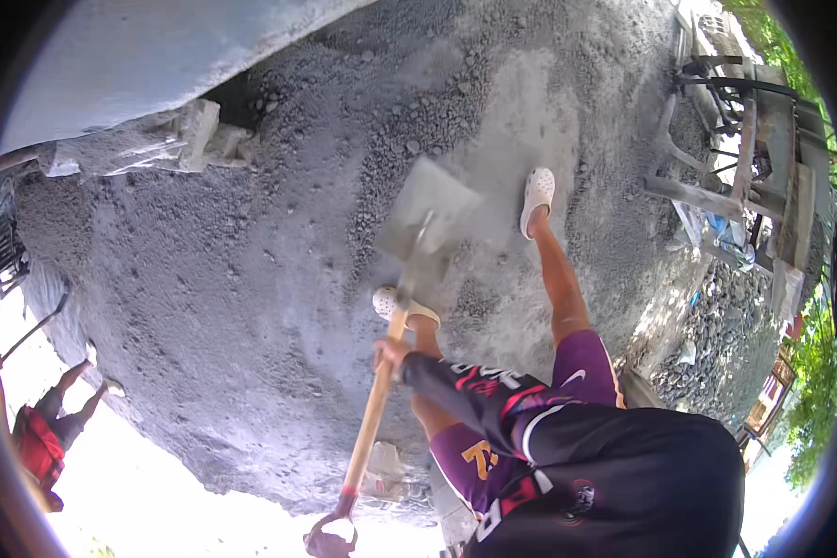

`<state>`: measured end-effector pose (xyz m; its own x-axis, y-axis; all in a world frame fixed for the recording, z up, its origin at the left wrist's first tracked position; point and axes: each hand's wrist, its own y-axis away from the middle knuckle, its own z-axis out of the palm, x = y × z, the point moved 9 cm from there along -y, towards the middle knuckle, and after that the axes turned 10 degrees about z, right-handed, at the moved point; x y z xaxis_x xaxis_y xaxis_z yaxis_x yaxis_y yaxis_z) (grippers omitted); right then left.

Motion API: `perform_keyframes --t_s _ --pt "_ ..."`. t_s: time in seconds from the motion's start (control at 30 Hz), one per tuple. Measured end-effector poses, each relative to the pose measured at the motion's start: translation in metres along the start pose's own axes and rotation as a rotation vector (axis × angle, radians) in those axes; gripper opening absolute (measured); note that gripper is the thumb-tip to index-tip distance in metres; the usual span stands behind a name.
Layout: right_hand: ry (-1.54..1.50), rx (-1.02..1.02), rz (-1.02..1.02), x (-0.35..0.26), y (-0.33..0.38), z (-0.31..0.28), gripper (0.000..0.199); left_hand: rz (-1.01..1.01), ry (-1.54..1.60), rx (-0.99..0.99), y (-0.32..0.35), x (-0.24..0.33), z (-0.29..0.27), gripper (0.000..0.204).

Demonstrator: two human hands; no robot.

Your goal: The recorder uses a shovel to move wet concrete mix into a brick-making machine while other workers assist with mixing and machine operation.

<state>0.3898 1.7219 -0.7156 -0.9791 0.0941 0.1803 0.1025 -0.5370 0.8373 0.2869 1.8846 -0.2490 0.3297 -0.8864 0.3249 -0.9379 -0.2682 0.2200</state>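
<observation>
A shovel with a grey metal blade (428, 212) and a pale wooden shaft (372, 418) rests on a wide heap of grey sand and gravel (251, 279). My right hand (391, 352), in a dark long sleeve, grips the shaft just below the blade socket. Near the bottom edge my left hand (330, 538) closes around the dark red end grip; it is dim there. Both my feet are in white clogs: one (537, 193) to the right of the blade, the other (388, 302) beside the shaft. Purple shorts cover my legs.
Broken concrete chunks (195, 138) lie under a pale slab at upper left. Wooden and metal frames (749, 158) stand at the right, with a pile of coarse stones (725, 325) below them. Another person in red (42, 437) works at the far left with a long-handled tool.
</observation>
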Motion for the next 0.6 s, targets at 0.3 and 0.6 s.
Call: perform_keyframes --t_s 0.3,0.6 --pt "-0.305 0.222 0.272 -0.040 -0.052 0.120 0.015 -0.334 -0.203 -0.265 -0.173 -0.015 -0.046 0.013" --pt "-0.509 0.037 -0.221 -0.565 0.040 -0.098 0.014 -0.757 0.843 0.307 -0.395 0.068 0.182 0.013"
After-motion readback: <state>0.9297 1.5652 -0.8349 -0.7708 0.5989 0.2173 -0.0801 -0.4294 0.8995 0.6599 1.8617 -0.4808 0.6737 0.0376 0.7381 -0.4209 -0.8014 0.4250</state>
